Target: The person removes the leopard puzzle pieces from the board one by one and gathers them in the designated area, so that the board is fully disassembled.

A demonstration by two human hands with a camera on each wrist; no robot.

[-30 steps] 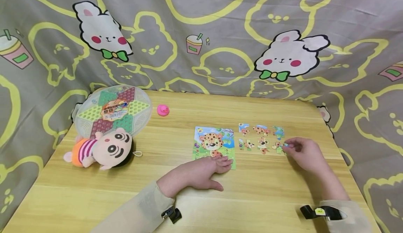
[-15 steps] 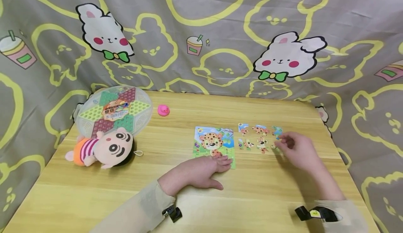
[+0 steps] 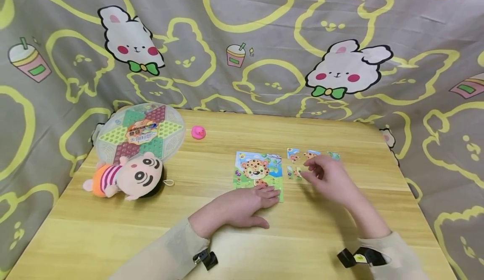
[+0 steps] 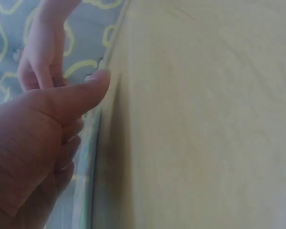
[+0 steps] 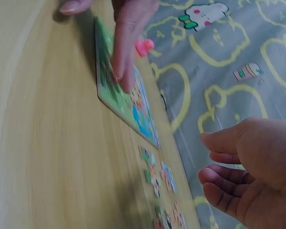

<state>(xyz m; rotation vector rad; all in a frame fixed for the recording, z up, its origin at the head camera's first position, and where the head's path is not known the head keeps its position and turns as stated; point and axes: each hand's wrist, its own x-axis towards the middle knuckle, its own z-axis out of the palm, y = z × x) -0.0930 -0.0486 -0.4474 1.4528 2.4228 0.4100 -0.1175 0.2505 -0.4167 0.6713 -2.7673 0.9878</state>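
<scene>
My left hand (image 3: pixel 245 206) lies with its fingers extended over the lower part of a square leopard puzzle board (image 3: pixel 256 168). To the right of the board, several cut puzzle pieces (image 3: pixel 293 154) are laid out in two rows. Over these rows hovers my right hand (image 3: pixel 332 179), hiding some of them; its thumb and fingertips are near a lower-row piece (image 3: pixel 294 173). In the right wrist view, the right hand's fingers (image 5: pixel 224 183) are loosely bent, with a gap to the thumb and nothing between them. The left wrist view shows the left thumb (image 4: pixel 83 95) held out.
A plush doll (image 3: pixel 128 177) lies at the left, against a round star-patterned game board (image 3: pixel 172 143). A small pink rubber duck (image 3: pixel 198 132) sits near the back of the wooden table (image 3: pixel 287 246). Patterned curtain (image 3: pixel 272 40) hangs behind the table edge.
My right hand has moved left from the rightmost pieces, where its fingertips were at a blue-green piece, to above the middle of the rows. The left hand stays on the board.
</scene>
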